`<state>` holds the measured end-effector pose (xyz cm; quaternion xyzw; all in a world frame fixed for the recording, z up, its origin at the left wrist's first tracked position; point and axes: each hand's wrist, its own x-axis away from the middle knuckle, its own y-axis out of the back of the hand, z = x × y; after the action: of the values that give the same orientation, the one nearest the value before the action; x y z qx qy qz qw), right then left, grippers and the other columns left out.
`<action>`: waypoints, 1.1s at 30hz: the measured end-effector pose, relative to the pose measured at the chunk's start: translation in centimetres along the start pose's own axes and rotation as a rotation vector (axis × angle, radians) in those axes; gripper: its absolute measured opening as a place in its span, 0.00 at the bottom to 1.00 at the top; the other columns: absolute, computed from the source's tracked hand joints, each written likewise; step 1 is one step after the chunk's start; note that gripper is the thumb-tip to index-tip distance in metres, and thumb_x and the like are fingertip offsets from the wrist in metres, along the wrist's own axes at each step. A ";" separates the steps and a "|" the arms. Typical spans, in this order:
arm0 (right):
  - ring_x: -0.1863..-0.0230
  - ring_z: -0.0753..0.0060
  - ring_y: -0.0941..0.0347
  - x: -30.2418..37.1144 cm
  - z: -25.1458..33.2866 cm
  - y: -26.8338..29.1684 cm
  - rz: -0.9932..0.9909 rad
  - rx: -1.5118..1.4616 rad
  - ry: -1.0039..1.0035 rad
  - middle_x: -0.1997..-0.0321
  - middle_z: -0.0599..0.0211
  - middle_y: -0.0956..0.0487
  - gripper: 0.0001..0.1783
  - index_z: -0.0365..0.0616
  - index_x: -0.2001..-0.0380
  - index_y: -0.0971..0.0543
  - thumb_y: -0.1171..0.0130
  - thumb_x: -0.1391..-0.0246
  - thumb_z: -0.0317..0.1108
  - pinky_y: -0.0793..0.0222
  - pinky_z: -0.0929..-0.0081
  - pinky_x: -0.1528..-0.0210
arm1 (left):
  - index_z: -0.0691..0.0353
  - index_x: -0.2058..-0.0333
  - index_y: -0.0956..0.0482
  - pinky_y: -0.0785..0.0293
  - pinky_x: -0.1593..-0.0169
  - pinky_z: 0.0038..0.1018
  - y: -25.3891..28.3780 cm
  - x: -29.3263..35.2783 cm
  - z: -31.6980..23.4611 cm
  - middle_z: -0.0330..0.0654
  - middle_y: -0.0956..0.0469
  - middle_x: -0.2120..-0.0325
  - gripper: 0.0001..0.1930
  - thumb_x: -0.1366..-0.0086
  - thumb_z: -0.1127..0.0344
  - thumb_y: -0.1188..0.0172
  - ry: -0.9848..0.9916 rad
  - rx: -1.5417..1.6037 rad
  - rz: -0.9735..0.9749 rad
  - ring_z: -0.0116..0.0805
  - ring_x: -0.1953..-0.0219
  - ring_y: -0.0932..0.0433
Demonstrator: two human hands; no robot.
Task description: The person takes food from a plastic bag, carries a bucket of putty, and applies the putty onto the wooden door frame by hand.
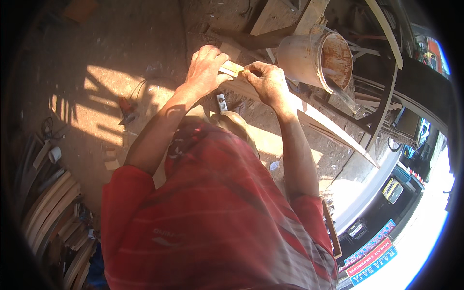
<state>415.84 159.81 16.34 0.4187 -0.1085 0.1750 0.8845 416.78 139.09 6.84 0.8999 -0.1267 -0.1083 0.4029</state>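
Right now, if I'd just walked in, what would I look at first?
Probably the big red shirt, filling the lower middle. Above it, the left hand and right hand meet at a small yellow-and-white piece. Toward the upper right, a pale bucket with brown stains inside might catch your eye too.

The one view looks from the left camera on the person's head, facing steeply down past the chest toward the ground [140,29], upright and unmirrored. It sits close to the red shirt [217,203], which fills the lower middle, while the left hand [204,70] and right hand [268,83] lie farther off, above the centre. The wide fisheye lens takes in both sides, bending straight edges toward a dark round rim.
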 end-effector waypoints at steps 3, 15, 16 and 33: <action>0.57 0.47 0.17 -0.8 -1.2 -2.7 -0.041 0.079 0.119 0.62 0.50 0.15 0.09 0.41 0.59 0.14 0.36 0.37 0.34 0.23 0.59 0.53 | 0.58 0.53 0.18 0.34 0.37 0.46 -0.1 0.1 0.0 0.44 0.22 0.51 0.27 0.52 0.58 0.21 -0.029 -0.017 -0.040 0.50 0.39 0.29; 0.55 0.44 0.20 0.1 -1.1 -4.5 -0.097 0.159 0.223 0.61 0.50 0.18 0.08 0.42 0.62 0.16 0.42 0.35 0.32 0.25 0.55 0.52 | 0.60 0.44 0.19 0.41 0.30 0.48 0.8 -0.1 1.2 0.49 0.23 0.45 0.24 0.38 0.59 0.34 0.009 0.220 0.121 0.51 0.33 0.35; 0.55 0.44 0.20 0.1 -1.1 -4.6 -0.103 0.154 0.199 0.61 0.50 0.18 0.08 0.42 0.62 0.16 0.42 0.35 0.32 0.25 0.55 0.52 | 0.60 0.45 0.18 0.41 0.30 0.48 0.6 -0.2 1.2 0.49 0.23 0.44 0.23 0.37 0.58 0.36 0.039 0.221 0.127 0.51 0.33 0.35; 0.56 0.53 0.17 1.2 -1.6 -5.0 -0.242 0.023 0.105 0.56 0.53 0.16 0.11 0.38 0.56 0.17 0.33 0.42 0.28 0.21 0.63 0.53 | 0.60 0.54 0.15 0.38 0.33 0.48 1.0 -1.7 -2.3 0.49 0.19 0.50 0.23 0.43 0.50 0.32 0.271 -0.012 0.134 0.50 0.36 0.32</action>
<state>419.03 158.35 12.24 0.4293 -0.0087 0.0897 0.8986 415.73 140.64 9.26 0.8935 -0.1302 0.0403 0.4279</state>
